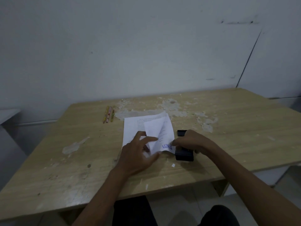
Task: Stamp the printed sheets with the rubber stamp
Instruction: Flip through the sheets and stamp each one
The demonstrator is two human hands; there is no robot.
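A small stack of printed sheets [138,128] is seen on the worn wooden table [236,128]; at least two can be counted, the top sheet [160,132] being lifted and curled, with a blue stamped mark [167,146] on its near corner. This sheet is pinched between the fingers of the left hand [138,154], while its near right corner is touched by the fingertips of the right hand [192,141]. One black rubber stamp [184,154] is partly covered by the right hand; whether it is gripped cannot be told. A second black object [181,132] lies just behind. Three pencils [108,114] are laid side by side, well apart to the left.
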